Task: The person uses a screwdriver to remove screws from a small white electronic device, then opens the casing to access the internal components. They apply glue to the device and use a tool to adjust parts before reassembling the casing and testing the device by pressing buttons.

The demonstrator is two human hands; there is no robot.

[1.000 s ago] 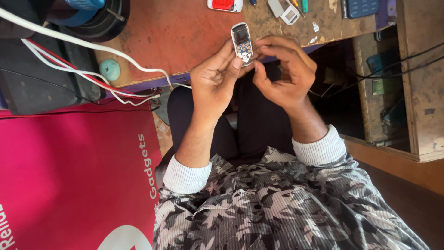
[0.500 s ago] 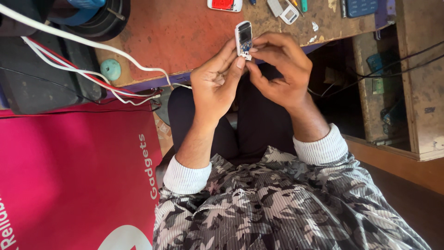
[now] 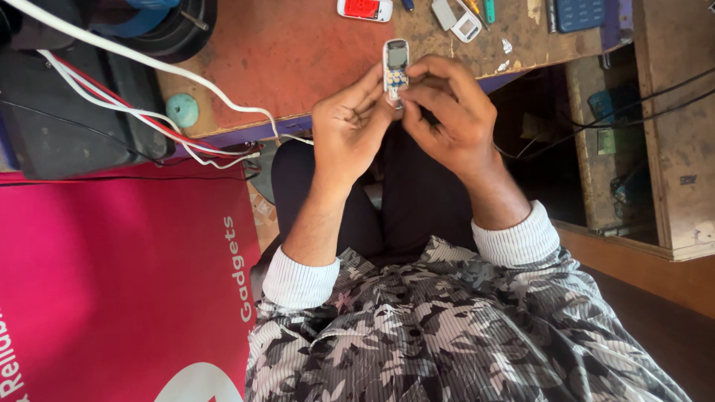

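Observation:
A small keypad phone (image 3: 396, 68) with a grey screen and pale keys stands upright between both hands, just over the front edge of the worn wooden workbench (image 3: 298, 52). My left hand (image 3: 350, 126) grips its lower left side with thumb and fingers. From the right, my right hand (image 3: 450, 115) closes its fingertips on the phone's lower end. The bottom of the phone is hidden by the fingers. Both sleeves are white-cuffed under a grey patterned shirt.
On the bench lie a red-and-white phone (image 3: 364, 9), a small white part (image 3: 465, 22), screwdrivers (image 3: 488, 9) and a blue keypad device (image 3: 579, 13). White and red cables (image 3: 171, 112) run over a black box (image 3: 67, 126) at left. A pink banner (image 3: 112, 283) fills the lower left.
Both hands have lifted the phone slightly away from my body, toward the bench. The grip looks the same.

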